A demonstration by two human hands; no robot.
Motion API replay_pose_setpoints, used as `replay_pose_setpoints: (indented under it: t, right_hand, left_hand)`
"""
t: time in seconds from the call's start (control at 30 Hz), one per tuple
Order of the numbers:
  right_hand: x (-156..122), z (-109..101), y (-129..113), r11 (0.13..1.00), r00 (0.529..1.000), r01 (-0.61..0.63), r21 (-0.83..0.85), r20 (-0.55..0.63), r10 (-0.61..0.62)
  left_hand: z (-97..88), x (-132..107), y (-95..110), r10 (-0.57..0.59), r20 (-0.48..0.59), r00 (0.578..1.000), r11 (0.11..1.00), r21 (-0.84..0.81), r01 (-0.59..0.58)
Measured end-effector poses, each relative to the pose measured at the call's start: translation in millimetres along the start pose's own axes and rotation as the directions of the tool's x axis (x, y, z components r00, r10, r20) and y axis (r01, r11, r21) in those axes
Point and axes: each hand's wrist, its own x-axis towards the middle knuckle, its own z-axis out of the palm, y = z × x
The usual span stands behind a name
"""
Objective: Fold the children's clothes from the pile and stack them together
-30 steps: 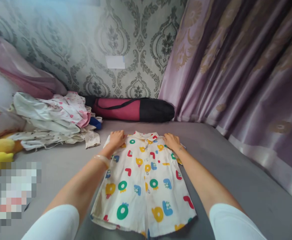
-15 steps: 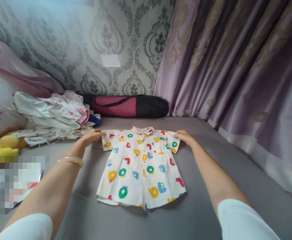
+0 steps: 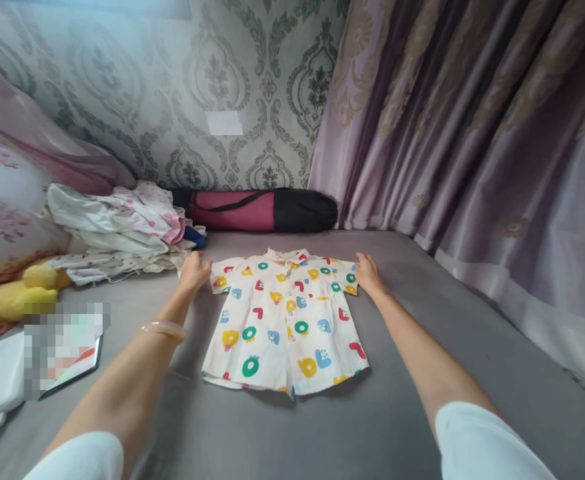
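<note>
A small white shirt (image 3: 285,327) printed with coloured shapes lies flat, front up, on the grey sheet (image 3: 412,347). Its collar points at the wall and both short sleeves are spread out. My left hand (image 3: 193,270) rests at the tip of the shirt's left sleeve with its fingers stretched out. My right hand (image 3: 367,272) lies flat at the tip of the right sleeve, fingers also extended. Neither hand holds anything. A pale bangle (image 3: 163,329) sits on my left wrist.
A heap of light clothes (image 3: 117,230) lies at the left by the wall, beside a floral pillow (image 3: 2,207) and a yellow soft toy (image 3: 17,297). A red and black roll bag (image 3: 262,210) lies along the wall. Purple curtains (image 3: 472,147) hang on the right.
My hands slid outward from the collar to the sleeve tips, spreading both sleeves flat. The view pulled back, so the shirt looks smaller and farther away.
</note>
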Motion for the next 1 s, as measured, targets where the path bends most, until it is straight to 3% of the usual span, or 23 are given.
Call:
replay_pose_setpoints:
  t: [0.07,0.1,0.2,0.27,0.37,0.47,0.57,0.63,0.7,0.8,1.0]
  right_hand:
    - [-21,0,-13,0.988,0.990,0.139,-0.068,0.035,-0.137]
    - [-34,1,-20,0.970,0.971,0.229,-0.076,0.084,-0.223]
    - [-80,7,-38,0.912,0.869,0.410,-0.020,0.310,-0.385]
    - [-107,9,-44,0.911,0.812,0.412,0.004,0.453,-0.369]
    - [-129,8,-42,0.923,0.771,0.382,0.037,0.538,-0.341]
    - [-133,-3,-32,0.943,0.836,0.320,0.092,0.441,-0.326]
    - [-136,-20,-18,0.986,0.942,0.167,0.030,0.290,-0.168]
    - [-143,-30,-10,0.997,0.958,0.046,-0.057,0.287,-0.027]
    - [-153,-38,-6,0.994,0.942,-0.023,-0.108,0.329,0.058]
    - [-170,-41,-7,0.994,0.930,-0.046,-0.100,0.359,0.079]
    - [-195,-34,-18,0.995,0.957,0.069,-0.068,0.285,-0.047]
  left_hand:
    - [-4.9,-21,8,0.125,0.029,0.992,0.990,0.058,-0.127]
    - [-6.3,-36,13,0.224,0.094,0.970,0.972,0.052,-0.229]
    - [-4.1,-86,26,0.485,0.312,0.817,0.865,-0.028,-0.502]
    - [0.6,-116,30,0.507,0.412,0.757,0.831,-0.003,-0.556]
    - [4.7,-145,28,0.452,0.504,0.736,0.831,0.062,-0.553]
    - [-1.0,-156,17,0.476,0.442,0.760,0.829,0.063,-0.556]
    - [-13.8,-164,4,0.375,0.287,0.882,0.903,0.104,-0.418]
    - [-21.0,-174,-3,0.197,0.250,0.948,0.961,0.144,-0.237]
    - [-25.1,-185,-6,0.079,0.256,0.963,0.981,0.150,-0.120]
    - [-27.5,-199,-3,0.024,0.233,0.972,0.993,0.105,-0.049]
    - [-34.5,-217,5,0.042,0.167,0.985,0.994,-0.110,-0.023]
